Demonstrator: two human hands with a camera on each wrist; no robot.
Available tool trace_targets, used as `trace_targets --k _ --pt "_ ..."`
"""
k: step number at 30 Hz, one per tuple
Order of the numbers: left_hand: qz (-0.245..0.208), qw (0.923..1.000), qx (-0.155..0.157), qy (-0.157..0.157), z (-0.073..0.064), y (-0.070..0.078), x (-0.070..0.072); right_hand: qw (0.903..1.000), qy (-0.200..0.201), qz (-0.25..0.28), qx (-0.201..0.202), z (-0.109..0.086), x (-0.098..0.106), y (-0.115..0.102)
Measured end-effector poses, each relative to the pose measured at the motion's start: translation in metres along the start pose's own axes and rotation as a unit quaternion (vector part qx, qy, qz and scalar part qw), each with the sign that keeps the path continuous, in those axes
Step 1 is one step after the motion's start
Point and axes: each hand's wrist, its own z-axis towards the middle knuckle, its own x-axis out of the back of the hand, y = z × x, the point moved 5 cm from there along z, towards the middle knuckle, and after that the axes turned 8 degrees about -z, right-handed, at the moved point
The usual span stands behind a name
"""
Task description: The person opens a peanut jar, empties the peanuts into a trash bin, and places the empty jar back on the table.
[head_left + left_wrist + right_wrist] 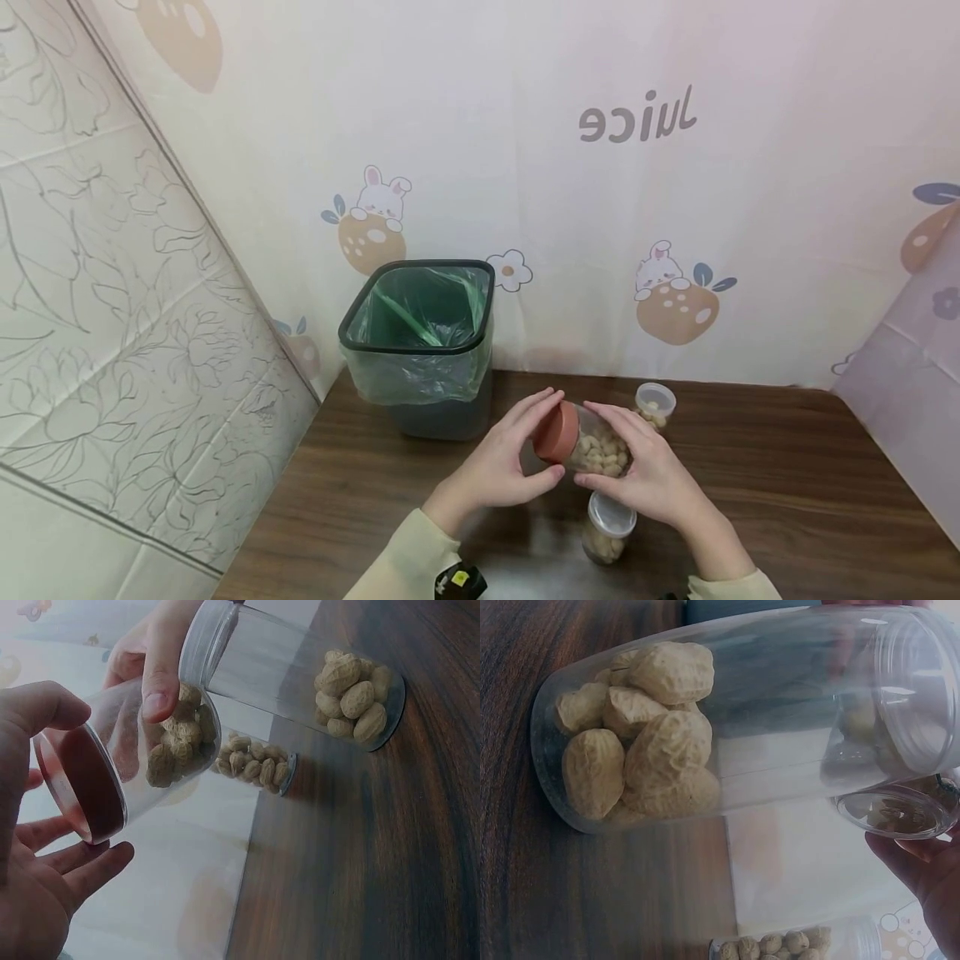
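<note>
Both hands hold a clear jar of unshelled peanuts (600, 450), tilted on its side above the table. My left hand (510, 454) is around its reddish-brown lid (557, 433), thumb on one side and fingers on the other. The right hand (648, 467) grips the clear body near the base; in the left wrist view its thumb (159, 694) presses the jar wall. Just below stands a second peanut jar (606, 533), upright, large in the right wrist view. Behind the right hand is a third peanut jar (655, 402), partly hidden by that hand.
A dark bin (450, 412) with a green translucent liner stands at the back left of the brown wooden table (360, 500). A patterned curtain (525, 167) hangs along the back edge, with patterned panels at left and right.
</note>
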Motion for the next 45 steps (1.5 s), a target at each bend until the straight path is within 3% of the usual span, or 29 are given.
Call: trace_targets --k 12,27,32,39,45 --pt "0.016 0.9998 -0.014 0.003 -0.002 0.000 0.001 0.9999 -0.003 -0.010 0.012 0.002 0.000 -0.005" --pt "-0.001 0.9998 -0.003 0.021 -0.003 0.001 0.004 0.9995 0.001 -0.027 0.019 0.006 -0.002 -0.009" --pt "0.003 0.9990 0.018 0.041 -0.002 0.001 0.004 0.9989 0.017 -0.032 0.028 0.010 -0.001 -0.013" --pt "0.004 0.9961 0.072 0.050 -0.003 -0.002 0.003 0.9988 0.024 -0.032 0.029 0.009 0.000 -0.015" --pt "-0.004 0.9948 0.088 0.050 -0.004 -0.003 0.003 0.9989 0.022 -0.029 0.029 0.009 -0.001 -0.014"
